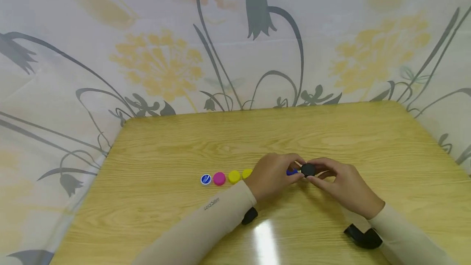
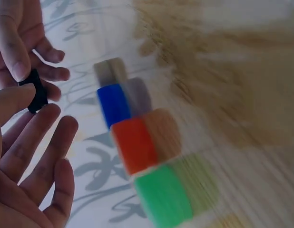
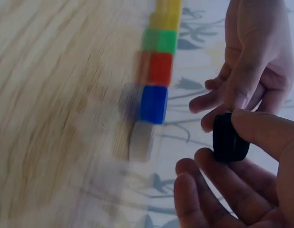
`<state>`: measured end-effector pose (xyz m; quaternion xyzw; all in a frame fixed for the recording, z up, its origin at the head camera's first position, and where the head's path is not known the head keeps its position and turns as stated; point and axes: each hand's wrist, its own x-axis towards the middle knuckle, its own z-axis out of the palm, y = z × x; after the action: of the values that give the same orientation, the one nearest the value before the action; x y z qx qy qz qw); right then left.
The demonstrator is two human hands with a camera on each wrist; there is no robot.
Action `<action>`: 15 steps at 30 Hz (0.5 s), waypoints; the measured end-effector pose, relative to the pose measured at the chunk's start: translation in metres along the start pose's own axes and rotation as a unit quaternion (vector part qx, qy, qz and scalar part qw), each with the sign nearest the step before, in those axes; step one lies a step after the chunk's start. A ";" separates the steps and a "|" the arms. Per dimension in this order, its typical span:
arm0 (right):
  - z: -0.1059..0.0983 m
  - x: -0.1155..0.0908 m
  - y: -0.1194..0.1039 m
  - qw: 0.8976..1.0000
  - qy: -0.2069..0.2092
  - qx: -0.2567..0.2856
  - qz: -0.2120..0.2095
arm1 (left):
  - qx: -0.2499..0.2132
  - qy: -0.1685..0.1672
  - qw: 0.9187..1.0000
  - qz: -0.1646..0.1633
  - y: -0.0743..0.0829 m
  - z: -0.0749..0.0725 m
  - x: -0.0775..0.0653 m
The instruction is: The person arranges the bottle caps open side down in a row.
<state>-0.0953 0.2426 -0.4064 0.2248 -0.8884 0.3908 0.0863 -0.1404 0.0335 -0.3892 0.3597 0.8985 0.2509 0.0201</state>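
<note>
A round black bottle cap (image 1: pixel 308 170) is pinched by the fingertips of both hands, just above the table. My left hand (image 1: pixel 274 175) holds its left side between thumb and finger, and my right hand (image 1: pixel 342 183) grips the right side the same way. Seen from the right wrist, the black cap (image 3: pixel 229 138) shows its thick edge, with the other fingers spread loosely. Behind the hands a blue cap (image 2: pixel 114 103), a red cap (image 2: pixel 135 145) and a green cap (image 2: pixel 163 197) stand in line, blurred. A pale cap (image 3: pixel 141 141) ends that row.
Further left the row goes on with two yellow caps (image 1: pixel 234 177), a pink cap (image 1: pixel 219 178) and a white cap with blue print (image 1: pixel 206 179). All rest on the wooden table (image 1: pixel 165 146). A flower-patterned cloth (image 1: pixel 228 52) hangs behind.
</note>
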 end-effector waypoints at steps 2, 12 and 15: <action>-0.001 0.002 0.006 1.000 0.005 -0.016 0.012 | 0.033 -0.002 0.999 0.001 0.001 0.004 0.010; -0.010 0.002 0.028 0.994 -0.029 -0.025 0.099 | 0.118 -0.020 0.993 -0.012 0.008 0.027 0.038; -0.010 0.002 0.031 0.993 -0.035 -0.031 0.110 | 0.125 -0.028 0.992 -0.014 0.009 0.030 0.043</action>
<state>-0.1119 0.2682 -0.4193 0.1365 -0.9219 0.3620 0.0190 -0.1597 0.0802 -0.4049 0.3536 0.9269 0.1261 0.0040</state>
